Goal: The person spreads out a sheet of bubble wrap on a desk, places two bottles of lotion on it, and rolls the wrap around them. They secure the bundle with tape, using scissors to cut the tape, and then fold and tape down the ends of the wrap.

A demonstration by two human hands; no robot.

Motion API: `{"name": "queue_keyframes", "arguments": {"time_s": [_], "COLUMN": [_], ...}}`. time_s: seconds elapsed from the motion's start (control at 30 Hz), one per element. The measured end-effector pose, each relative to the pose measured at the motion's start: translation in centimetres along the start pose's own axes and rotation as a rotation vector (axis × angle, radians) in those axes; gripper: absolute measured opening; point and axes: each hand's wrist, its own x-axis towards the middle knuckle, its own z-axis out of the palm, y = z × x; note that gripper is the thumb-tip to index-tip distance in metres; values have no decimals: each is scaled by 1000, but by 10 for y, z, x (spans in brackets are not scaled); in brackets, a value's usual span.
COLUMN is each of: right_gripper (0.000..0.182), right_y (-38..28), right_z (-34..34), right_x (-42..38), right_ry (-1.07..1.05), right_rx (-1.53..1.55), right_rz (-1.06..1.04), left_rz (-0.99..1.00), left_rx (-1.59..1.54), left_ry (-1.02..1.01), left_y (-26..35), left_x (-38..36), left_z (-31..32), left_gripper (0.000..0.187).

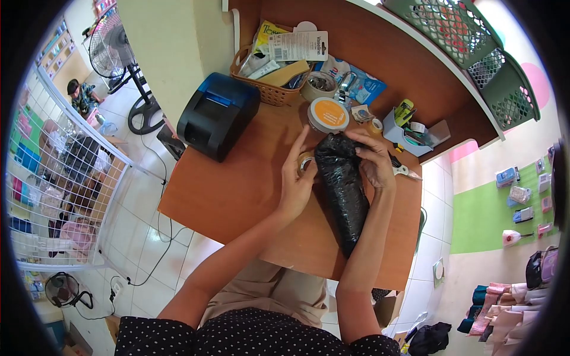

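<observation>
A long package wrapped in shiny black plastic (343, 196) lies slantwise over the desk, its near end close to my right forearm. My right hand (378, 161) is curled at the far end of it, fingertips pressed on the plastic. On the other side, my left hand (295, 187) has its fingers stretched forward and the thumb apart, close beside the package. Between that thumb and index finger shows a small roll of tape (306, 163). Just beyond the package stands a round tub with an orange and white lid (329, 114).
A black printer (218, 115) stands at the desk's left. Farther back are a brown basket of packets (270, 92), a large tape roll (319, 85) and a grey organizer (404, 135). Scissors (407, 171) lie right of my hand. Left, beyond a white grid, a person (86, 98) sits low.
</observation>
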Motion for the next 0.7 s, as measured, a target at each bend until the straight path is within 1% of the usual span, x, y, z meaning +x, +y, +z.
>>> {"name": "queue_keyframes", "arguments": {"time_s": [0.03, 0.1, 0.17, 0.23, 0.27, 0.3, 0.37, 0.43, 0.47, 0.5, 0.53, 0.57, 0.6, 0.63, 0.67, 0.7], "right_gripper": [40, 40, 39, 26, 26, 19, 16, 37, 37, 44, 51, 53, 53, 52, 52, 52], "right_y": [-1, -1, 0, -1, 0, -2, -7, -10, -9, -7, -7, -8, -10, -13, -16, -16], "right_z": [3, 0, -1, 2, 5, 13, 28, 39, 39, 39, 39, 40, 42, 44, 44, 42], "right_x": [1, 3, 4, 6, 5, 4, 2, 1, 1, 3, 4, 5, 4, 3, 0, -2], "right_ry": [11, -23, -56, -27, -27, 12, 46, 118, 111, 124, 135, 145, 132, 142, 150, 132], "right_rx": [9, -4, -16, -10, -10, -63, -119, -219, -223, -406, -591, -670, -681, -590, -501, -519], "right_rz": [20, -11, -40, -52, -51, -91, -134, -72, -71, -71, -71, -116, -113, -77, -40, -34], "left_rz": [3, 153, 145, 138, 141, 144, 130, 116, 17, -81, -77, -141, -205, -200, -251, -298], "left_rx": [0, 153, 103, 52, 83, 113, 113, 111, 87, 62, 54, 28, -2, -20, -66, -114], "left_ry": [-2, -115, -118, -118, -122, -124, -133, -138, -152, -165, -158, -132, -106, -95, -150, -207], "left_y": [-2, -8, -13, -13, -13, -12, -11, -11, -11, -11, -11, -11, -11, -12, -13, -11], "left_x": [2, 8, 9, 10, 10, 10, 10, 10, 10, 11, 11, 12, 14, 16, 20, 22], "left_z": [-3, -8, -10, -9, -9, -9, -10, -12, -14, -15, -16, -17, -17, -20, -26, -27], "left_gripper": [39, 45, 43, 41, 41, 42, 42, 42, 40, 38, 38, 33, 28, 28, 25, 23]}}
